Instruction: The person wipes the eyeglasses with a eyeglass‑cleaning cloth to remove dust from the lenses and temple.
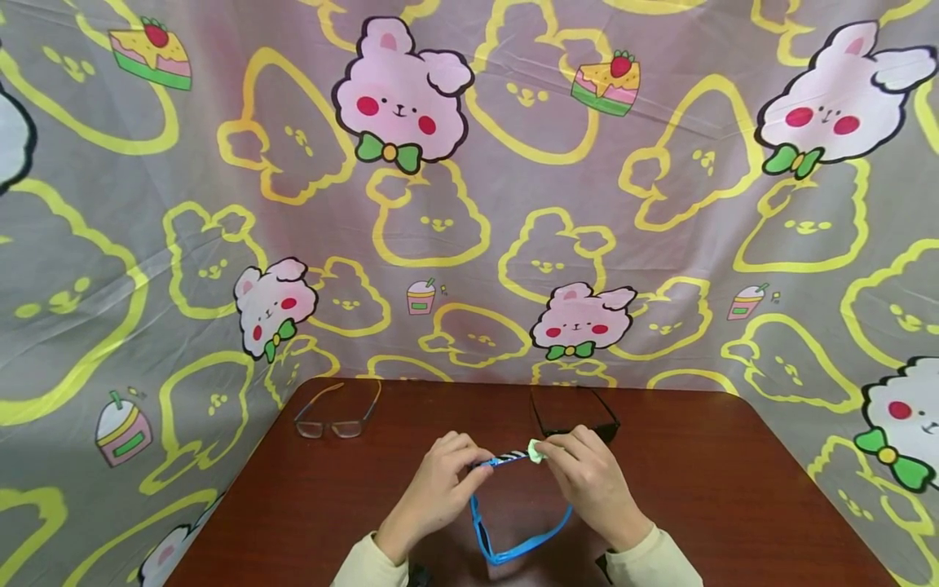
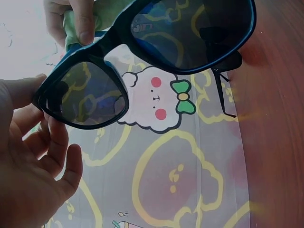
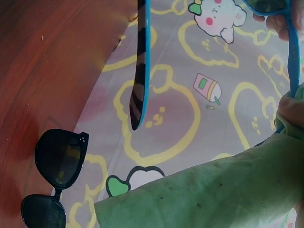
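Blue-framed sunglasses (image 2: 118, 39): dark-lensed — between both hands
Left hand (image 1: 449, 466): pinches one corner
Right hand (image 1: 589, 474): pinches green cloth (image 3: 213, 187) — against frame

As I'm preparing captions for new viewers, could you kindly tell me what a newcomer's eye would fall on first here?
Probably the rabbit-print backdrop, rising behind the table across the head view. Next, the blue sunglasses, low in the middle there, between the left grip and the right grip, which holds a green cloth against them.

Lane: between clear glasses (image 1: 329, 428) and black sunglasses (image 1: 606, 432) | barrier: curtain (image 1: 484, 281) behind table (image 1: 734, 489)
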`<state>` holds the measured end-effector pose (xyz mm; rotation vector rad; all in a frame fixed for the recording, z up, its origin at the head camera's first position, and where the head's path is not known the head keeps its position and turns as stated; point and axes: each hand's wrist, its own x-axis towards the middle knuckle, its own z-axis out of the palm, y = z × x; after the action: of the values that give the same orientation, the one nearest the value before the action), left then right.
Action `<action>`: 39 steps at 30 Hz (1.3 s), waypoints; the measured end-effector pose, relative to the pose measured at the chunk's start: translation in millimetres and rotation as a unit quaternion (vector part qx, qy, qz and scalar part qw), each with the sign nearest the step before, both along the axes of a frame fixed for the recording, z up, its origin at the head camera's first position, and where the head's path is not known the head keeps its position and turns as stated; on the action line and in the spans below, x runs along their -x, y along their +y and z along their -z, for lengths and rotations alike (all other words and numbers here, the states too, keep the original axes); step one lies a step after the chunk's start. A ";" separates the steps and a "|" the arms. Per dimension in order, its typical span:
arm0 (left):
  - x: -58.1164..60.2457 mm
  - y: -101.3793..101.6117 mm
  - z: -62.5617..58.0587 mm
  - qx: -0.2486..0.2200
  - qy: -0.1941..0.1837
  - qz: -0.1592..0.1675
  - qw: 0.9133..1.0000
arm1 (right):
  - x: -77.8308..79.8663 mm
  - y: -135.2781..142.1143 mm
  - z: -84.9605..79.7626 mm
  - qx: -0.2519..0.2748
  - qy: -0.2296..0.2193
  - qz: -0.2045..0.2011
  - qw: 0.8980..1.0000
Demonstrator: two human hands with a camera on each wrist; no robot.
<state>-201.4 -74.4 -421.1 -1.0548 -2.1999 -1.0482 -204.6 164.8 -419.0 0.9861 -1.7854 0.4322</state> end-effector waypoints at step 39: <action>2.1 -6.9 -2.2 -0.022 -0.083 0.024 0.996 | 6.5 18.2 5.4 0.016 0.006 0.007 1.000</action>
<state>-203.4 -81.3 -418.8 -1.0402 -2.2789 -1.2394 -211.1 183.0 -424.5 0.9513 -1.7688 0.4430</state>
